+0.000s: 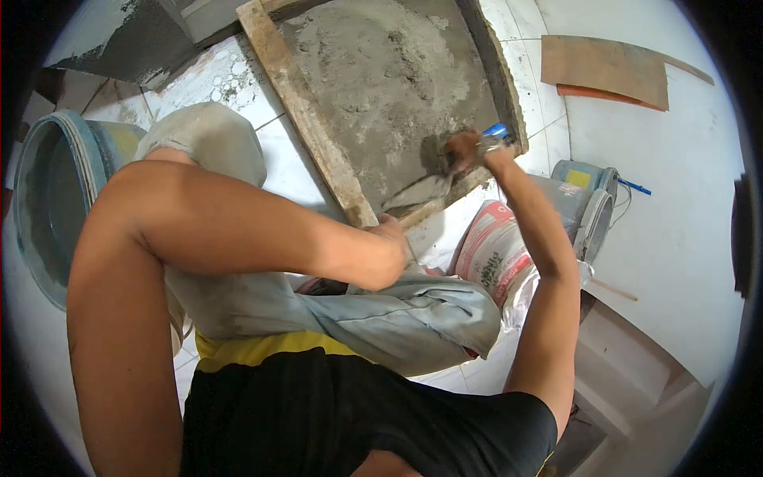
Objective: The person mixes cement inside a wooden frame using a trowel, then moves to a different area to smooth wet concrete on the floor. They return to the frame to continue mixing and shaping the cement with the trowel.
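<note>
My right hand (463, 153) is wrapped round the handle of a trowel, whose blue handle end (496, 131) sticks out past my wrist. The trowel's blade (421, 191) lies low in the near corner of a wooden frame (306, 111), against the grey wet mortar (381, 87) inside it. Close to that frame's near corner is my left hand (388, 232); its fingers are mostly hidden behind the hand and forearm. Mortar fills most of the frame, with a rough, lumpy surface.
A large bucket (48, 207) stands at the left. On the right are a red and white sack (497, 246), a grey bucket on its side (568, 207) and a smaller bucket (584, 173). Brown boards (604, 67) lie at the upper right. White tiles (286, 163) surround the frame.
</note>
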A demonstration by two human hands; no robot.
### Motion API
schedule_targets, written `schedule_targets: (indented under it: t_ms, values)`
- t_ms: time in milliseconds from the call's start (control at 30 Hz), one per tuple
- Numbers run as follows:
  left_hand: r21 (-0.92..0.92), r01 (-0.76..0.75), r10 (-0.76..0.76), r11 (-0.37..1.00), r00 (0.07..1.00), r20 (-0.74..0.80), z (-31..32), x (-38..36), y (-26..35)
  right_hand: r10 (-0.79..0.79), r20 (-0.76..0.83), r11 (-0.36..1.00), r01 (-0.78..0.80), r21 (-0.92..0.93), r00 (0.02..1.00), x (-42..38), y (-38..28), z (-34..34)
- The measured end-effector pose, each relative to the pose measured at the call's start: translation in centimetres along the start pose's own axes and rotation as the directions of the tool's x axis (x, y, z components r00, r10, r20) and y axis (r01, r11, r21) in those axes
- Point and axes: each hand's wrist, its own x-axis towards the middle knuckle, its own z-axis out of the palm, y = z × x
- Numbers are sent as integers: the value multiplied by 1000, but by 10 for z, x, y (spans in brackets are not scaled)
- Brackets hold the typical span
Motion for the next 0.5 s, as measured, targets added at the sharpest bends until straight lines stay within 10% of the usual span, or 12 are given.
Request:
schedule_targets:
  t_ms: [167,367,500]
  values:
    - [21,-11,10,1000,999,41,3,15,-1,-77,89,983,90,-161,993,42,-40,-29]
    - [-25,-2,2,1000,1000,-7,-7,-7,2,222,-60,888,-177,424,973,12,20,-39]
    - [-6,16,-17,1000,998,-56,-1,-8,3,74,-44,994,-70,88,996,-6,-7,-18]
